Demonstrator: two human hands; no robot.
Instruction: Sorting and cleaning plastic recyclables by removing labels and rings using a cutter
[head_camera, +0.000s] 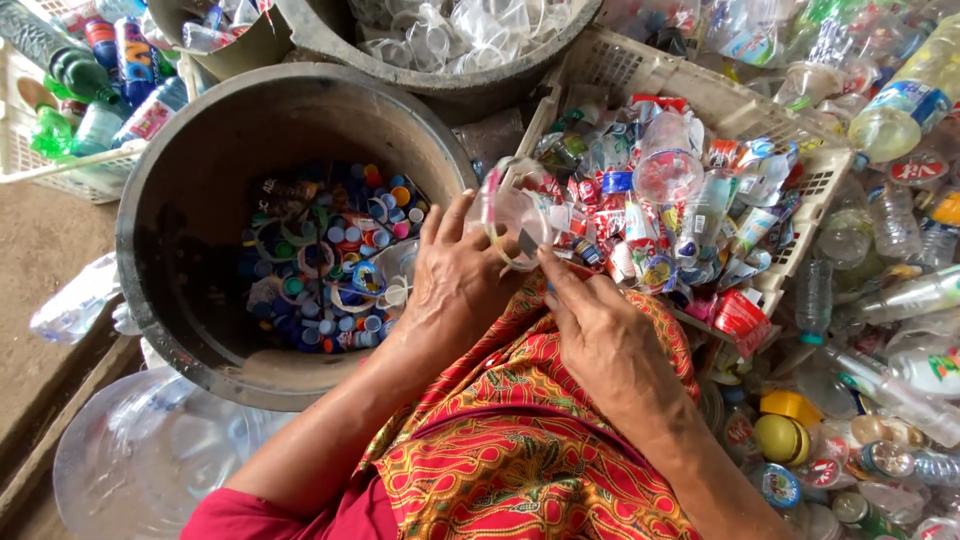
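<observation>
Two hands: left hand (455, 285) grips one clear plastic bottle (515, 212), right hand (600, 335) pinches small blade (527, 241); one black tub (200, 180) beside

A clear plastic cup (512, 212) lies on its side between the fingertips of both hands, its open mouth turned toward the right hand (605, 340), its base toward the left hand (455, 275). The left fingers wrap its upper wall; its thin wall looks crumpled and see-through. A small grey blade (528, 243) sits at the tip of the right fingers, touching the cup's rim just below the left fingertips.
</observation>
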